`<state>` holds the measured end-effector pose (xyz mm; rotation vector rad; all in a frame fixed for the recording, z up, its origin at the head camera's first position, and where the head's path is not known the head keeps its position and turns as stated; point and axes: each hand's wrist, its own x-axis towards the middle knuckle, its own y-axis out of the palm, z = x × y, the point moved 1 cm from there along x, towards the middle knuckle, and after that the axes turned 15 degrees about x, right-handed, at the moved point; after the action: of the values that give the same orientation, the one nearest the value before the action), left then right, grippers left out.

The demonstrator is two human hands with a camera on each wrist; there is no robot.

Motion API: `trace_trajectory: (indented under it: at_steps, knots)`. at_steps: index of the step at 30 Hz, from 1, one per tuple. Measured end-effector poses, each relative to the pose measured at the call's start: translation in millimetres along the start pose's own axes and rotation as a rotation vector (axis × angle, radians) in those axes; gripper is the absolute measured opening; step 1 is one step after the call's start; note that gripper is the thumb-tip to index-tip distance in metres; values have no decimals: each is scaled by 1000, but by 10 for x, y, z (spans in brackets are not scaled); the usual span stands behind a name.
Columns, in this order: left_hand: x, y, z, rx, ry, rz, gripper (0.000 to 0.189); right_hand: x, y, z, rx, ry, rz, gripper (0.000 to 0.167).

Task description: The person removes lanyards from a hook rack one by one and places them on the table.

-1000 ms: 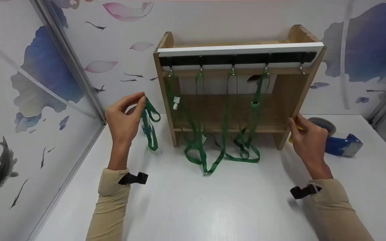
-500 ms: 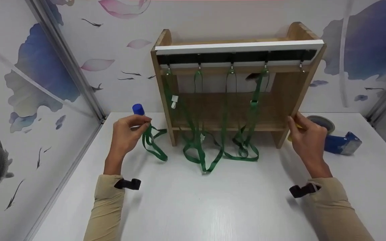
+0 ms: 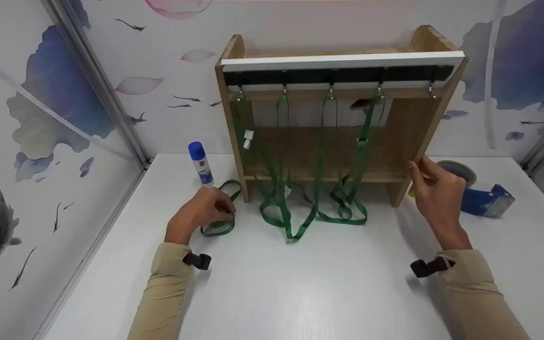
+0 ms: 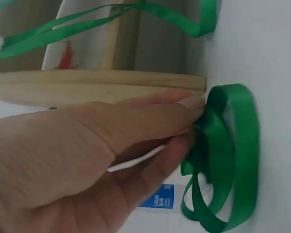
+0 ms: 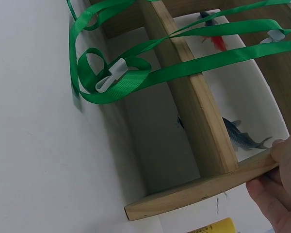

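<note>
In the head view my left hand [image 3: 202,210] is low over the table, left of the wooden rack [image 3: 435,125]. Its thumb and fingers pinch a loose green lanyard [image 4: 246,155], whose loops touch the tabletop in the left wrist view. My right hand [image 3: 441,203] grips the front edge of the rack's right side panel; the right wrist view shows thumb and fingers around that board. Several green lanyards [image 3: 318,184] hang from metal hooks under the rack's top, their lower loops lying on the table. The rightmost hook [image 3: 431,89] bears no lanyard.
Behind my left hand stands a liquid glue bottle [image 3: 202,165] with a blue cap. At the right are a grey tape roll [image 3: 461,171], a blue block-shaped item [image 3: 487,202], and a yellow item [image 5: 216,226] partly hidden by the right hand. Printed walls enclose the white table [image 3: 300,293].
My left hand has come down from beside the rack to the tabletop, bringing the loose green lanyard with it and uncovering the glue bottle. The right hand keeps its hold on the rack.
</note>
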<state>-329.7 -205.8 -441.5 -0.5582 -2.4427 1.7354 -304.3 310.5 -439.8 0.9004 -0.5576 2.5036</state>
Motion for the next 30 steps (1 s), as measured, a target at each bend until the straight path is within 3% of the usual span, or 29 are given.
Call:
trace_trajectory:
  at_steps: [6,14,20,25,30]
  knots:
    - [42,89,-52,29,-63,50,21,-4,-9,9,-5,17,7,41]
    - [72,83,-10,70,-68,16,15,4,-5,-12,-4,-3,2,39]
    - [43,53,-32,60,-61,74,36,11,-11,-27,-1,-21,-9,38]
    - [107,103,28,79,-39,-32,29,12,-3,-29,0,-11,-4,39]
    - [173,147,87,103,-73,-162,28,6,-2,-18,15,6,5,39]
